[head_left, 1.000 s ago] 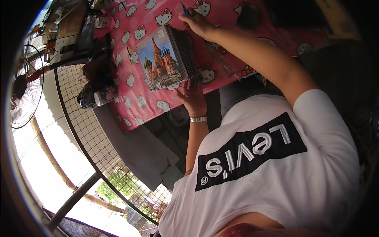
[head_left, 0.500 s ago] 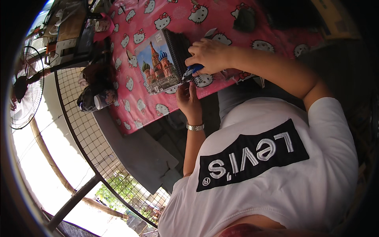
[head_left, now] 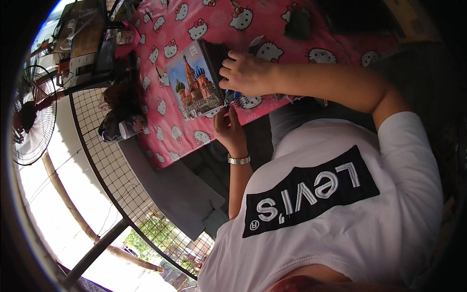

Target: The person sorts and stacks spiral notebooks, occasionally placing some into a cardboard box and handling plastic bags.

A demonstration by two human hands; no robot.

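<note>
Right-hand fingers (head_left: 227, 73) mostly hide a blue tool (head_left: 236, 95), its working end unclear

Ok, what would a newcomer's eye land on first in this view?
Probably the spiral-bound notebook with its colourful domed-building cover, lying in the upper middle on a pink tablecloth patterned with white cat faces. Next, beside its spiral edge, the right hand around a blue-handled tool, with the left hand just below the notebook's near corner. The white shirt with its big black patch fills the lower right.
</note>
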